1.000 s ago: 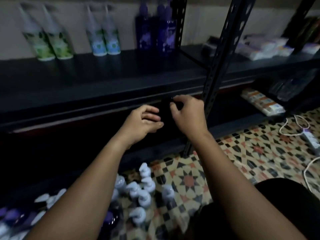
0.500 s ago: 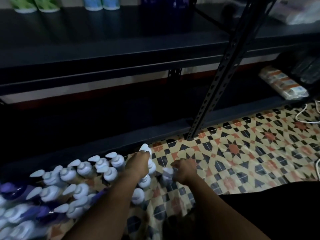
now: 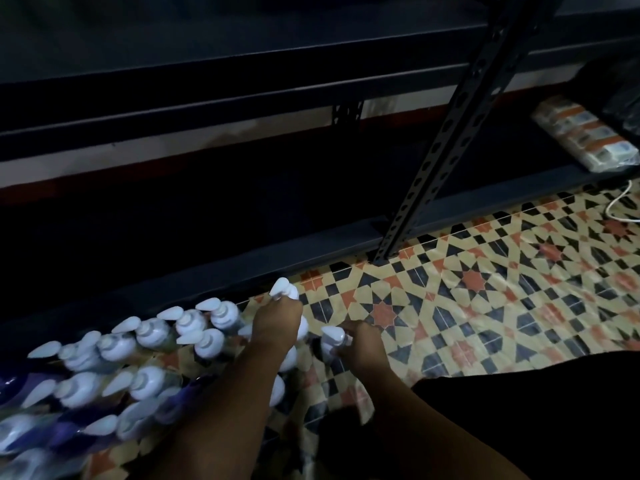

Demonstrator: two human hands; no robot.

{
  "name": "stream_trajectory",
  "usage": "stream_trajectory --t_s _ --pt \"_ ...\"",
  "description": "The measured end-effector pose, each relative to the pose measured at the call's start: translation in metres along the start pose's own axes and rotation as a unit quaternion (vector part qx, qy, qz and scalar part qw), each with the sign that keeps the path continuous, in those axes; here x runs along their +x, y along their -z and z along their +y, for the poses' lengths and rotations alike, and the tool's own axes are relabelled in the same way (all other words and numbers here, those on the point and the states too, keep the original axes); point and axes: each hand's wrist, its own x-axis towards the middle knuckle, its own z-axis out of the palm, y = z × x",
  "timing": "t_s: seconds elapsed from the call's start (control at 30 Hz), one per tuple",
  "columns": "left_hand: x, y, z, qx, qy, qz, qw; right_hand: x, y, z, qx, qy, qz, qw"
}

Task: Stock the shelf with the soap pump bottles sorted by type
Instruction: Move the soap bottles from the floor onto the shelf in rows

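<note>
1. Dark metal shelf rack up above, with a long dark shelf board and a holed black post: plenty of room there, so aim high once a bottle is in hand.
2. Tiled floor with star shapes in red, black and cream: flat, but bumpy with bottles, so lift straight up, no dragging.
3. Big bunch of soap pump bottles with pale blue-white pump tops, standing close together on the floor at the left, some purple ones at the near edge: pick from the outside of the bunch to keep the rest from tipping.
4. Left hand, curled down around the neck of one pump bottle at the right edge of the bunch: hold under the pump, not by the spout.
5. Right hand, pinching another pump bottle standing apart on the tiles: check the label colour, too dark to read here, before choosing its row.
</note>
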Motion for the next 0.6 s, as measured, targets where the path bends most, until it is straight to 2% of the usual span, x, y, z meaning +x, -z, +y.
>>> stream_trajectory --t_s 0.1,0.2,0.27,0.37,0.47,0.6 --pt "-0.005 0.010 -0.003 0.008 -0.054 0.000 0.998 -0.002 0.003 0.005 0.107 -0.032 0.000 0.994" --pt "-0.008 0.025 -0.011 0.036 -0.114 -0.012 0.993 -0.005 0.015 0.006 0.149 -0.032 -0.028 0.988" --pt "-0.016 0.041 -0.012 -0.008 -0.140 0.002 0.990 -0.007 0.027 0.001 0.186 -0.017 -0.043 0.982" --pt "-0.025 0.065 -0.017 -0.106 -0.170 0.056 0.978 -0.011 0.049 -0.013 0.240 0.003 -0.057 0.969" --pt "-0.036 0.085 -0.027 -0.211 -0.168 0.086 0.959 -0.019 0.073 -0.040 0.286 0.022 -0.053 0.957" --pt "-0.064 0.113 -0.022 -0.410 -0.129 0.097 0.898 -0.030 0.088 -0.074 0.330 0.049 -0.031 0.942"
